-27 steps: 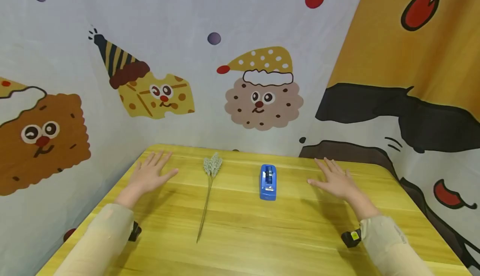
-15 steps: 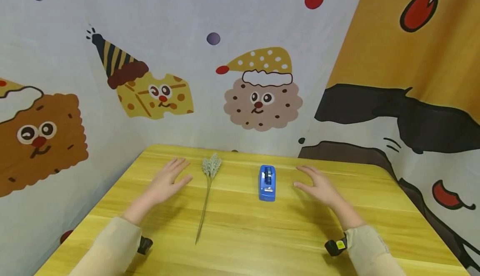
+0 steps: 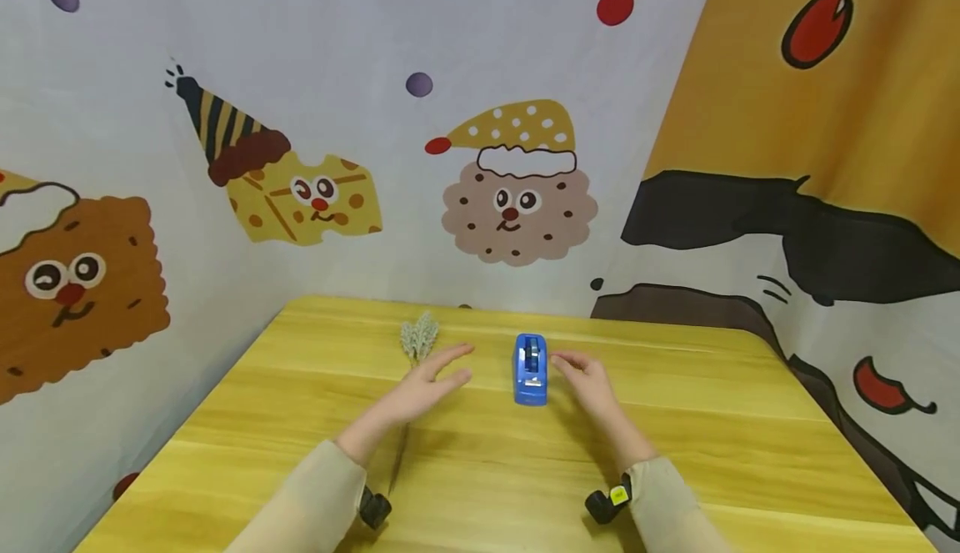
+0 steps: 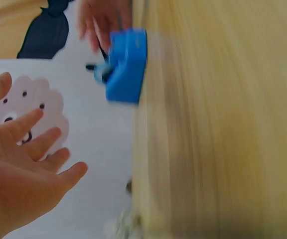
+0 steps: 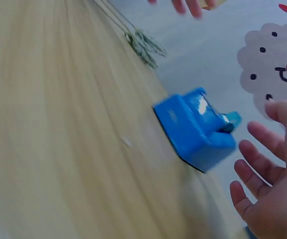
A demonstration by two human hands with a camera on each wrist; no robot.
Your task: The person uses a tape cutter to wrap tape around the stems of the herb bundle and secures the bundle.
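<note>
A blue tape dispenser (image 3: pixel 531 382) with a small roll in it stands on the wooden table, between the two hands. The right hand (image 3: pixel 588 379) is just right of it, fingers loosely bent; in the right wrist view a gap shows between those fingers (image 5: pixel 255 152) and the dispenser (image 5: pixel 193 132). To the left, the left hand (image 3: pixel 420 390) hovers over the stems of a grey-green sprig (image 3: pixel 418 338), holding nothing. Its fingers (image 4: pixel 41 144) are spread in the left wrist view. The left hand and forearm cover part of the stems.
The wooden table (image 3: pixel 480 470) reaches back to a cartoon-printed cloth (image 3: pixel 337 269) hanging behind it and along its sides. A small black camera sits at the left wrist (image 3: pixel 373 507) and another at the right wrist (image 3: pixel 606 505).
Both hands have come inward from the table's sides: the left moved right, across the sprig, and the right moved left, close beside the tape dispenser. Dispenser and sprig have stayed in place.
</note>
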